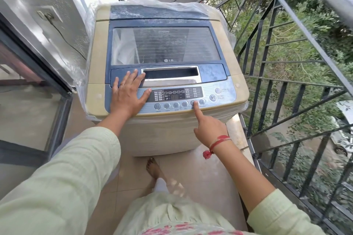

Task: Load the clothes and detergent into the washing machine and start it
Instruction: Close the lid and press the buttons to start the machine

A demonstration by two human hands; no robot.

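Standing on a balcony floor: an LG top-load washing machine (164,129), lid (166,46) down. Window glass too dim and streaked to show any clothes or detergent in the drum; none in sight outside it either. Judged from that: loading done or skipped, programme setting now in hand.

Left hand (128,93) released and flat, fingers spread across the front left corner of the machine top, fingertips reaching the lid's handle recess (171,73), thumb on the left end of the control panel (207,92). Gripping nothing.

Right hand (208,128) pointing: index fingertip (195,104) straight and down on a round button in the front row, toward the right end; other fingers folded in, grasping nothing. Red thread (219,140) tied round that wrist.

To do this step well:
- Press squarely with the pad of the finger, once, then lift clear; neighbouring buttons sit close on both sides.
- Read the display (174,94) after each press before pressing again. From here, too small to read.
- Keep the left palm light and away from the panel keys near the thumb.
- Once the setting looks right, move right and back to the START/PAUSE button (213,97), just in front of the power button (217,90).
- Check the lid for a full seat first; probably no start with it ajar.
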